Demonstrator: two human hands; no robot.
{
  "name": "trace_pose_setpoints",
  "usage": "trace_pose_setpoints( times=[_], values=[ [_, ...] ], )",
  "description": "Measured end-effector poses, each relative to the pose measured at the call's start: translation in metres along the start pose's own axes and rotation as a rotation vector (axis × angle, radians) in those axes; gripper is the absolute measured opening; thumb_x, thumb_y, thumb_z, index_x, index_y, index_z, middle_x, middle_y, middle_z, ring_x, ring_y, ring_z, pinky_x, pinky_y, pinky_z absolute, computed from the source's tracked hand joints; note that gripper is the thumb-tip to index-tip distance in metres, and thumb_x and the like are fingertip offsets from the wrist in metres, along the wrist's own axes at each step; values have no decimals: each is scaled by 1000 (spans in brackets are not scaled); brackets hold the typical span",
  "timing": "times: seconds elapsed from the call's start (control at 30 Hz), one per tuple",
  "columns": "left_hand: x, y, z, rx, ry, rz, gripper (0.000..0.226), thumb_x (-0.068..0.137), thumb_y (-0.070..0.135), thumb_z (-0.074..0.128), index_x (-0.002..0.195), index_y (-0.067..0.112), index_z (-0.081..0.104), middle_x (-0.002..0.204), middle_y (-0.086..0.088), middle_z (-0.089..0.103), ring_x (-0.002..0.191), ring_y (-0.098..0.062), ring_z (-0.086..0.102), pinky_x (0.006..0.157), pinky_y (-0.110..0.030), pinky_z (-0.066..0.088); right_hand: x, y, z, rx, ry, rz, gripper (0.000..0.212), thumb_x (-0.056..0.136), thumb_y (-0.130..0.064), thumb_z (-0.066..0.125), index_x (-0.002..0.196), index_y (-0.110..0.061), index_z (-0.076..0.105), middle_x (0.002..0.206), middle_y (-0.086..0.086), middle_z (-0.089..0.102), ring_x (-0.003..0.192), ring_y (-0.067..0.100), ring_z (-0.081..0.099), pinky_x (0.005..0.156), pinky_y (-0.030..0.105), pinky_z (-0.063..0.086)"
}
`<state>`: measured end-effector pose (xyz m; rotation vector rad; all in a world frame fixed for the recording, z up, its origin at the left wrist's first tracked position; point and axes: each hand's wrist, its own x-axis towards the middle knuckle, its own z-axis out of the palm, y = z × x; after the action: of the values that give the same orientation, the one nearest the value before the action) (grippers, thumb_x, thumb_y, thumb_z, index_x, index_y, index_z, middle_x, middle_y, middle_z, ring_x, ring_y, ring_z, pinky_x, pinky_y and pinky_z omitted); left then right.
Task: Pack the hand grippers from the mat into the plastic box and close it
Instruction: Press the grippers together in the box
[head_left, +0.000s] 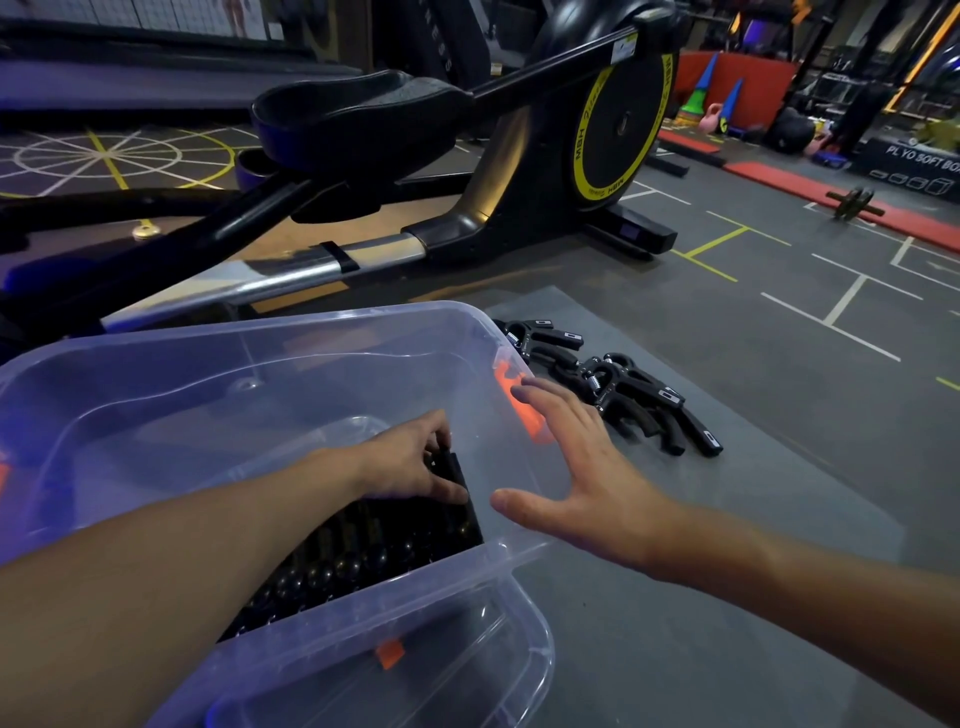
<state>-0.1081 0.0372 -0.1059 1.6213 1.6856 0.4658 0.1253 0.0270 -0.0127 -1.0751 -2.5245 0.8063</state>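
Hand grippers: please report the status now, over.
Left hand inside plastic box, gripping a packed gripper. Right hand open, beside the box, toward pile on mat. Box not closed. Nothing in the way.

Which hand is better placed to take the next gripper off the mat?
Right. The right hand is open, beside the pile of hand grippers on the mat; the left hand is inside the plastic box, holding a packed gripper.

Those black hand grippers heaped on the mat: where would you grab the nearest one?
Wrap the right hand round both padded handles of the nearest hand gripper, coming down from above. It lies roughly flat on the mat with its handles splayed away from the spring coil. That likely gives the fingers more to close on than the coil end.
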Motion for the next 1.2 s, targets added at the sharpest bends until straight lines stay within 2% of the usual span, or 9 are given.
trace_pose_setpoints(
  times=[0.13,0.3,0.43,0.5,0.6,0.73,0.83,1.03,1.2],
  values=[
    [-2,3,-1,61,5,2,58,64,67,74,102,34,45,102,7,62,96,-14,60,89,-39,51,0,0,0,6,1,4,93,65,-68,58,147,-42,21,145,-35,12,140,-5,10,113,25,21],
    [-10,7,3,234,-60,5,63,63,72,71,101,36,37,93,11,60,87,-14,61,84,-39,52,0,0,1,11,6,2,95,63,-71,56,147,-41,22,145,-35,13,140,-6,11,111,22,20],
    [-9,3,4,250,-39,48,59,63,73,68,109,43,46,103,19,56,94,-7,60,91,-36,51,0,0,1,19,5,1,95,64,-71,56,147,-41,22,146,-33,13,140,-5,12,111,22,19],
    [-8,2,3,236,-35,68,63,58,81,65,108,43,54,109,21,56,100,-4,58,95,-33,49,1,1,1,20,5,0,94,64,-70,57,147,-42,21,148,-32,12,140,-5,12,112,23,19],
    [-8,4,2,282,-118,103,74,50,89,60,106,41,64,120,24,48,111,-2,53,104,-31,43,1,2,2,21,10,1,93,65,-67,58,146,-42,22,149,-32,12,140,-5,12,113,25,20],
    [-9,5,2,387,-216,130,82,43,97,54,107,47,64,125,25,33,116,-3,47,107,-35,39,0,2,2,18,11,-5,91,68,-62,62,147,-39,23,150,-31,13,141,-5,12,114,25,20],
    [-9,7,1,408,-242,135,76,45,94,55,106,49,64,127,22,32,117,-5,46,108,-35,39,1,3,1,16,11,-10,91,67,-63,61,147,-39,23,150,-31,13,141,-6,11,115,25,20],
    [-11,12,-2,561,-346,160,68,54,81,60,117,57,54,136,17,30,128,-10,36,111,-40,36,2,4,2,13,13,-17,93,66,-67,59,147,-37,24,152,-27,14,142,-4,12,117,29,21],
    [-11,17,-3,554,-324,215,60,64,67,72,120,51,59,134,16,38,127,-9,37,111,-34,35,2,5,2,9,10,-21,93,66,-67,58,147,-38,23,149,-31,12,141,-7,11,116,26,19]
  ],
)
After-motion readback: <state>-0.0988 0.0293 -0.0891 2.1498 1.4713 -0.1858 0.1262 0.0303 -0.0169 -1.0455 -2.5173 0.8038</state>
